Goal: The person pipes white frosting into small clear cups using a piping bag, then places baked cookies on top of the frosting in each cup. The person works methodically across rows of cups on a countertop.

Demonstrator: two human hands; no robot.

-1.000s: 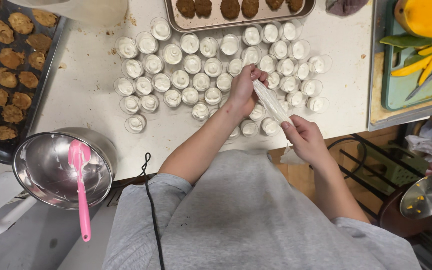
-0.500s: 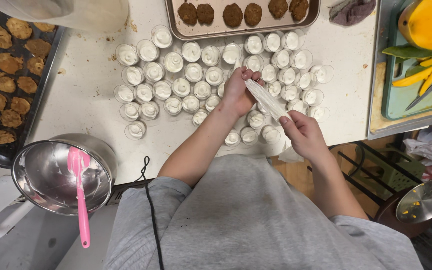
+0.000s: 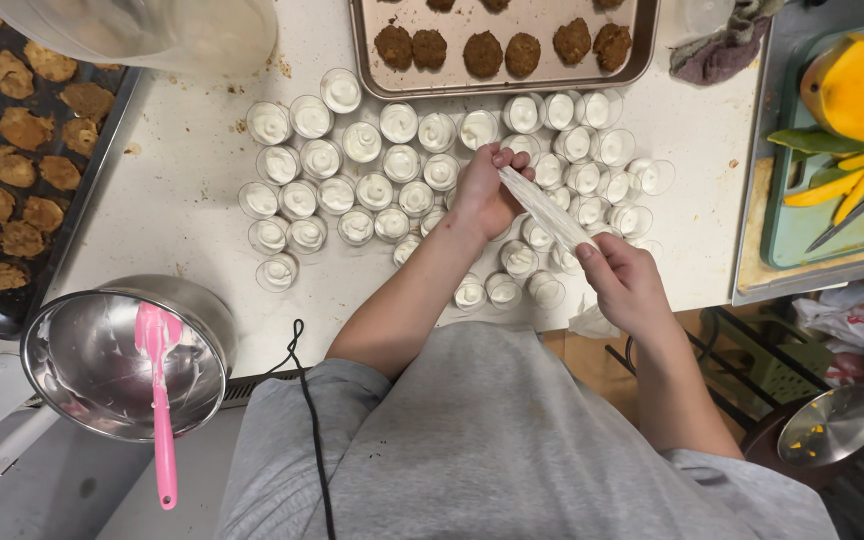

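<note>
Bench: white bench [image 3: 182, 210], crowded with cream-filled cups [image 3: 372, 170].
Left grip: my left hand [image 3: 487, 190] closed around the piping bag [image 3: 544, 212] tip, over the cups.
Right grip: my right hand [image 3: 627, 285] squeezing the bag's tail.
Beside: steel bowl [image 3: 102, 360] with pink spatula [image 3: 159, 400].

From my remote seat, the wearer's body fills the lower frame. Grey T-shirt [image 3: 512, 450], plain heathered knit, soft creases across the chest, no print. Short sleeves end above each elbow, so both forearms are bare. Left hand [image 3: 487, 195] and right hand [image 3: 627, 285]: no gloves, rings or watch that I can see. A thin black cable [image 3: 310, 430] hangs down the shirt's left side, curling at its upper end.
</note>
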